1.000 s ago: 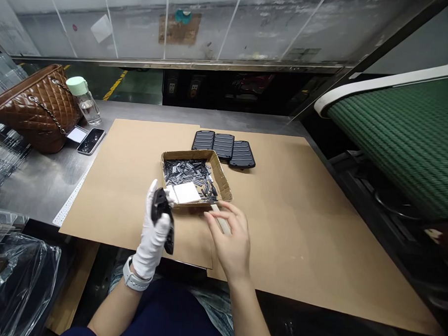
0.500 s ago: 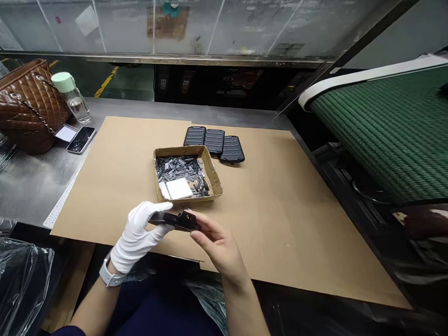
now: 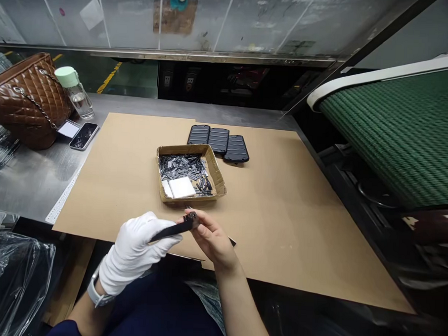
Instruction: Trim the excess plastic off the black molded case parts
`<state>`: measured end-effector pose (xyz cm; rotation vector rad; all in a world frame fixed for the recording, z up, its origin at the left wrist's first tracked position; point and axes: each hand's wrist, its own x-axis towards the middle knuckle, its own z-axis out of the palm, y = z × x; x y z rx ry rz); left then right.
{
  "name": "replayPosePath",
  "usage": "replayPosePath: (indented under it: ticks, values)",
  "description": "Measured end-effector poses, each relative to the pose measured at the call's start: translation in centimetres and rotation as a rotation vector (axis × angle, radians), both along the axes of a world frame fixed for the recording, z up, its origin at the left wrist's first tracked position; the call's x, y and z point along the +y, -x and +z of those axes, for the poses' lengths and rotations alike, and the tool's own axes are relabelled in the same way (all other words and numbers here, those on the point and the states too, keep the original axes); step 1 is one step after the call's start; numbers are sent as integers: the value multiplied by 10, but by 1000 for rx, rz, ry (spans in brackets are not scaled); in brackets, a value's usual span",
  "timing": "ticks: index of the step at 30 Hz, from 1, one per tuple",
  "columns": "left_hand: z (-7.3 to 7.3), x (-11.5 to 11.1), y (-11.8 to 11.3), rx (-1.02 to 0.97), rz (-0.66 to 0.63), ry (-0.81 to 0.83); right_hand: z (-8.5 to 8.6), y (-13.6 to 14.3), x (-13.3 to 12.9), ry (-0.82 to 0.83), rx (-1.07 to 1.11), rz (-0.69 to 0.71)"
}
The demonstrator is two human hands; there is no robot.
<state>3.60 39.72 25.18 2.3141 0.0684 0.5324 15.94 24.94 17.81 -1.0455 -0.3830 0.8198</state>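
Observation:
My left hand (image 3: 141,246), in a white glove, is closed around a black plastic part (image 3: 173,230), seen edge-on and tilted up to the right. The bare fingers of my right hand (image 3: 213,237) close on the part's raised right end. A thin dark end (image 3: 232,241) sticks out past the right hand; what it belongs to is hidden. Just beyond both hands stands a shallow cardboard box (image 3: 219,180) holding many small dark pieces (image 3: 181,166) and a white block (image 3: 181,187). Behind it lie black ribbed panels (image 3: 218,139), three in a row and overlapping.
Brown cardboard (image 3: 281,215) covers the metal table. On the left are a quilted brown bag (image 3: 30,100), a bottle (image 3: 76,94), a phone (image 3: 84,135) and a ruler (image 3: 63,198). A green conveyor belt (image 3: 396,131) rises at the right.
Both hands have turned the black part, so that it now tilts with its right end higher. The thin dark end past my right hand has come into sight. The view has shifted slightly.

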Motion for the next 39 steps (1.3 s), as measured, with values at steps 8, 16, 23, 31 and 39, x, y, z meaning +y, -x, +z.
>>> replayPosePath:
  ticks: [8,16,23,31,39]
  values:
    - [1,-4,-4,259,46,556,7,5,12,-44,176,-23]
    - [-21,-7,-31,234,276,1800,44,9,26,31,277,18]
    - [-10,-12,-29,171,260,2063,29,7,48,99,422,-10]
    - [-1,-13,-37,239,321,1983,18,11,47,129,419,55]
    - [-24,-20,-34,-37,483,1921,18,14,42,174,62,-310]
